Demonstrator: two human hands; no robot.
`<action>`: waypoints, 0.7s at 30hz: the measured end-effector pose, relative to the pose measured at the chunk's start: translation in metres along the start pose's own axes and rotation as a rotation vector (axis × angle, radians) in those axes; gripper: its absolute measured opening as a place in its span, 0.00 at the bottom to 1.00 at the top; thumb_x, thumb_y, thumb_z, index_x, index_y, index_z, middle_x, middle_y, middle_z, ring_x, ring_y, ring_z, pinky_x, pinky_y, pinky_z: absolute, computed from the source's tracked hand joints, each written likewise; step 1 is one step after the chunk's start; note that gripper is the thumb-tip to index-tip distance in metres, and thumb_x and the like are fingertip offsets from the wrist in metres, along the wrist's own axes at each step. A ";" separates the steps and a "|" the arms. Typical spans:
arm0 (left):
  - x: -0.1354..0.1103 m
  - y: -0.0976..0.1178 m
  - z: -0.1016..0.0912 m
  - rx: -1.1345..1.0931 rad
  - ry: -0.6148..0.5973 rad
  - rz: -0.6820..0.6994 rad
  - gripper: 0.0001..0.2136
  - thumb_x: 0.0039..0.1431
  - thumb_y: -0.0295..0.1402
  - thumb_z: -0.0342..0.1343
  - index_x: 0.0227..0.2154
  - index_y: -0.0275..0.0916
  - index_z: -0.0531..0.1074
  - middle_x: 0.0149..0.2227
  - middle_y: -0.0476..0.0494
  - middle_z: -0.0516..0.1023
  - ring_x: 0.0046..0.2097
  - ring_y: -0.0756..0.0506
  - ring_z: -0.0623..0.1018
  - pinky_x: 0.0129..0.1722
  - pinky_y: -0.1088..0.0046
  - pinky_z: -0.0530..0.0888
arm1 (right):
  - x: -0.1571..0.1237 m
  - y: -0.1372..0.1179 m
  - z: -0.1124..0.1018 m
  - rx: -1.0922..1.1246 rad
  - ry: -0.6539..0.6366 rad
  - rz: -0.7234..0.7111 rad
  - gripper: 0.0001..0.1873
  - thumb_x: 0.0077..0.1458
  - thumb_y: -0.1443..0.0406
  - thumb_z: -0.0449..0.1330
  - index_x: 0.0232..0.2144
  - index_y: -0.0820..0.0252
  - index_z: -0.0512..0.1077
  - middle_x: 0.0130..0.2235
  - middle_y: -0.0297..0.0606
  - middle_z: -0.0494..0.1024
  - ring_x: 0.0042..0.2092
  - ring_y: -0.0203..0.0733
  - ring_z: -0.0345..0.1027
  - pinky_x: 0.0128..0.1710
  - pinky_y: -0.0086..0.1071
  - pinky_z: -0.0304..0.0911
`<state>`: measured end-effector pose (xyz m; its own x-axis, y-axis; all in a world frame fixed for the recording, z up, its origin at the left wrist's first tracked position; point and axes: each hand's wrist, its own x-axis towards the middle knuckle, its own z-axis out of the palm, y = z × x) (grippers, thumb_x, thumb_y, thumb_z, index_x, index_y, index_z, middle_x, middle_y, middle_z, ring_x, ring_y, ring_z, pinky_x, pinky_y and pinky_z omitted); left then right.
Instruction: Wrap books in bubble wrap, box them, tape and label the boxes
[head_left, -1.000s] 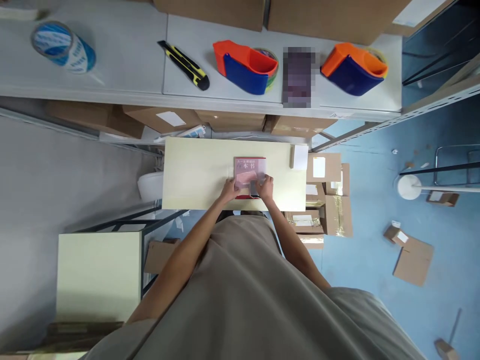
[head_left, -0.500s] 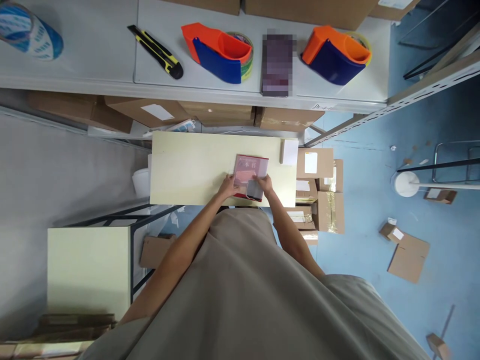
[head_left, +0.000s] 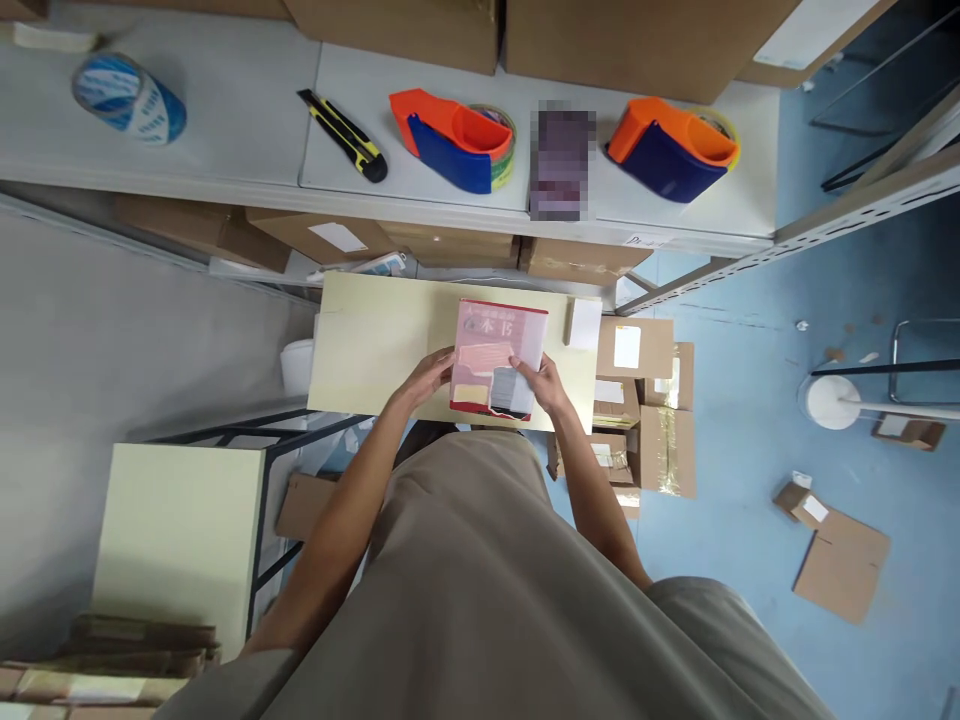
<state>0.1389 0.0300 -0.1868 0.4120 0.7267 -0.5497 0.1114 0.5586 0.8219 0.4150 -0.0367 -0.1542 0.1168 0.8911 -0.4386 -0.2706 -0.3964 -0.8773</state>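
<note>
A book [head_left: 495,350] with a pink and red cover, which looks wrapped in clear film, is held up over the pale yellow table [head_left: 375,340]. My right hand [head_left: 546,382] grips its right edge, thumb on the cover and the other fingers mostly hidden underneath. At the left edge is my left hand [head_left: 427,380], its fingers running up to the side of the book; their tips are partly hidden. A small white box [head_left: 583,324] lies on the table to the right of the book.
On the shelf [head_left: 240,150] ahead are a blue tape roll [head_left: 127,100], a utility knife [head_left: 343,137], two tape dispensers [head_left: 457,145] [head_left: 673,150] and a pixelated item [head_left: 562,165]. Cardboard boxes [head_left: 637,347] stack right of the table. A side table [head_left: 180,530] stands at left.
The book has come up nearer to the camera and looks larger. My left hand has shifted left, its thumb off the cover. My right hand still grips the right edge.
</note>
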 end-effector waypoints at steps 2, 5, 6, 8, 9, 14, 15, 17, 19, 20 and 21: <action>-0.012 0.022 -0.006 -0.037 -0.037 0.050 0.38 0.55 0.57 0.71 0.62 0.36 0.77 0.55 0.29 0.84 0.53 0.36 0.84 0.56 0.57 0.79 | -0.001 -0.013 0.004 0.021 -0.035 -0.008 0.27 0.49 0.45 0.75 0.41 0.57 0.78 0.37 0.35 0.82 0.36 0.42 0.73 0.37 0.35 0.69; -0.023 0.045 -0.011 -0.034 0.078 0.094 0.42 0.49 0.51 0.77 0.64 0.36 0.75 0.48 0.34 0.87 0.49 0.38 0.85 0.55 0.58 0.80 | -0.001 -0.024 0.015 0.026 -0.042 -0.034 0.26 0.50 0.46 0.75 0.42 0.57 0.78 0.38 0.37 0.83 0.37 0.43 0.73 0.38 0.36 0.70; -0.025 0.050 -0.012 -0.035 0.104 0.104 0.42 0.49 0.50 0.77 0.65 0.36 0.75 0.47 0.35 0.87 0.48 0.38 0.85 0.54 0.58 0.81 | 0.000 -0.026 0.019 0.020 -0.037 -0.044 0.26 0.51 0.46 0.75 0.42 0.57 0.78 0.38 0.37 0.83 0.37 0.43 0.73 0.37 0.36 0.70; -0.031 0.056 -0.013 -0.032 0.113 0.131 0.40 0.51 0.50 0.76 0.63 0.35 0.76 0.49 0.35 0.87 0.49 0.37 0.85 0.55 0.58 0.81 | 0.001 -0.026 0.030 -0.003 -0.023 -0.061 0.26 0.51 0.46 0.75 0.42 0.57 0.78 0.39 0.37 0.83 0.37 0.44 0.74 0.37 0.35 0.70; -0.035 0.058 -0.014 -0.025 0.107 0.150 0.38 0.53 0.51 0.75 0.63 0.36 0.76 0.51 0.35 0.86 0.50 0.37 0.85 0.55 0.57 0.81 | 0.001 -0.026 0.036 -0.017 -0.018 -0.066 0.26 0.51 0.45 0.75 0.42 0.57 0.78 0.39 0.37 0.83 0.37 0.44 0.74 0.37 0.35 0.70; -0.054 0.050 -0.035 0.026 0.199 0.279 0.37 0.60 0.53 0.68 0.67 0.38 0.72 0.56 0.36 0.84 0.55 0.37 0.83 0.58 0.60 0.80 | 0.005 -0.022 0.075 -0.071 -0.022 -0.058 0.26 0.52 0.46 0.74 0.43 0.58 0.78 0.39 0.37 0.84 0.38 0.44 0.74 0.37 0.35 0.70; -0.057 0.045 -0.043 0.036 0.235 0.294 0.37 0.60 0.54 0.68 0.66 0.38 0.72 0.55 0.36 0.84 0.55 0.38 0.82 0.57 0.61 0.79 | 0.006 -0.022 0.086 -0.086 -0.022 -0.052 0.26 0.51 0.46 0.74 0.43 0.58 0.78 0.39 0.37 0.84 0.38 0.44 0.74 0.38 0.35 0.70; -0.062 0.033 -0.063 0.061 0.311 0.301 0.38 0.59 0.54 0.68 0.66 0.37 0.73 0.51 0.38 0.84 0.51 0.40 0.82 0.52 0.65 0.80 | 0.009 -0.022 0.110 -0.120 -0.034 -0.043 0.27 0.51 0.46 0.74 0.44 0.58 0.77 0.41 0.38 0.84 0.40 0.45 0.76 0.40 0.37 0.72; -0.067 0.020 -0.089 0.101 0.390 0.283 0.39 0.57 0.54 0.68 0.66 0.36 0.73 0.45 0.43 0.82 0.43 0.45 0.81 0.44 0.71 0.78 | 0.013 -0.020 0.138 -0.145 -0.069 -0.038 0.28 0.52 0.46 0.74 0.46 0.57 0.77 0.44 0.40 0.85 0.43 0.48 0.77 0.43 0.39 0.74; -0.069 0.015 -0.103 0.125 0.419 0.268 0.38 0.58 0.53 0.68 0.66 0.36 0.73 0.42 0.45 0.81 0.39 0.48 0.79 0.40 0.73 0.76 | 0.016 -0.018 0.152 -0.154 -0.088 -0.033 0.28 0.52 0.45 0.73 0.47 0.56 0.77 0.45 0.40 0.85 0.45 0.49 0.78 0.45 0.41 0.75; -0.072 0.011 -0.118 0.149 0.435 0.252 0.37 0.58 0.52 0.68 0.66 0.36 0.74 0.40 0.47 0.79 0.35 0.50 0.77 0.37 0.75 0.75 | 0.018 -0.016 0.167 -0.166 -0.106 -0.024 0.29 0.52 0.45 0.73 0.47 0.56 0.76 0.45 0.41 0.85 0.46 0.51 0.78 0.45 0.42 0.76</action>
<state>0.0040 0.0306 -0.1558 0.0328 0.9477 -0.3174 0.1976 0.3052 0.9316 0.2622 0.0227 -0.1162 0.0179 0.9154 -0.4021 -0.1069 -0.3981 -0.9111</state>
